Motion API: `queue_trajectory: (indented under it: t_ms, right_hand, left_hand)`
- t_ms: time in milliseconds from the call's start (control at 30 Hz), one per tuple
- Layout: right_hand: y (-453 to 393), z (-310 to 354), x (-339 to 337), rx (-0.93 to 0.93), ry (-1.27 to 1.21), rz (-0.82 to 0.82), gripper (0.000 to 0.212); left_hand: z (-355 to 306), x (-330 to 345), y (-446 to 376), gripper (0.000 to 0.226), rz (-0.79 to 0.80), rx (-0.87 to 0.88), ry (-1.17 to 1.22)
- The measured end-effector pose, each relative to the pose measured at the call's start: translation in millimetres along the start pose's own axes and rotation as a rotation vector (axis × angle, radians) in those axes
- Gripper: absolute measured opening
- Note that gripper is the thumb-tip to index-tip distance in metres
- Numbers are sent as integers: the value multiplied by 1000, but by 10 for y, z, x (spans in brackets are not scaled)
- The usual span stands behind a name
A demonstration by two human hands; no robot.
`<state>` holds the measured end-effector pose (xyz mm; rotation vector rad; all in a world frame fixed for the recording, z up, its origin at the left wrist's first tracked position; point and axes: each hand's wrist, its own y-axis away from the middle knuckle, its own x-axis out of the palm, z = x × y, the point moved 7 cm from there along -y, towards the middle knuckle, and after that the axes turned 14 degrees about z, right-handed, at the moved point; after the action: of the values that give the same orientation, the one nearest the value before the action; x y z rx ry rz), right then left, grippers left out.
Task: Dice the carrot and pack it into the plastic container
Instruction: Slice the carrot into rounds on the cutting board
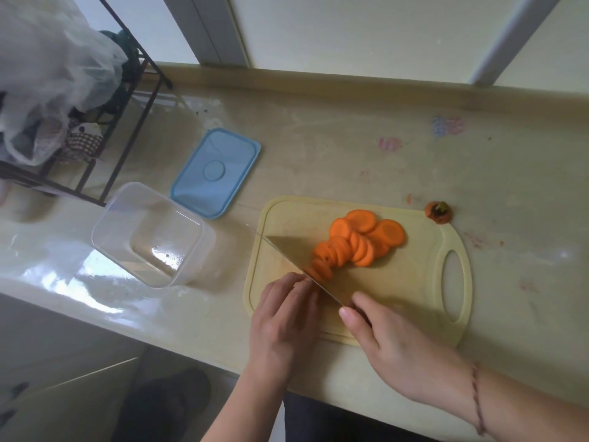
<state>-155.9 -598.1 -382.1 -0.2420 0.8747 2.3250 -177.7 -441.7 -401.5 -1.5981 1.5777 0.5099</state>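
Several orange carrot slices (360, 240) lie in a fanned row on the pale yellow cutting board (424, 282). A broad knife blade (296, 253) stands edge-down at the near end of the row. My right hand (392, 342) grips the knife's handle, which the hand hides. My left hand (283, 317) has its fingers curled over the last bit of carrot right against the blade; that piece is mostly hidden. The clear plastic container (149, 234) sits empty and open to the left of the board.
The blue lid (216, 170) lies flat behind the container. A cut-off carrot top (439, 212) rests on the counter beyond the board's handle end. A black wire rack (127, 100) with a white plastic bag (54, 68) stands far left. The counter's front edge runs below my hands.
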Motion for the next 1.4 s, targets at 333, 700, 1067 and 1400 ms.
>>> queue_trajectory:
  t_ms: [333,700,1067,1400]
  right_hand:
    - [-9,13,51,-45,78,-56,39]
    - [-187,-74,-204,73,-166,-7,40]
    - [-393,152,-358,8,-40,-2,45]
    - [110,-317,-798,20,292,321,50]
  left_hand:
    - [-23,41,72,17,-5,26,-35]
    - [8,78,96,24,3,-51,-93]
    - [-5,33,15,28,28,-61,-33]
    - [27,33,88,29,16,-34,-62]
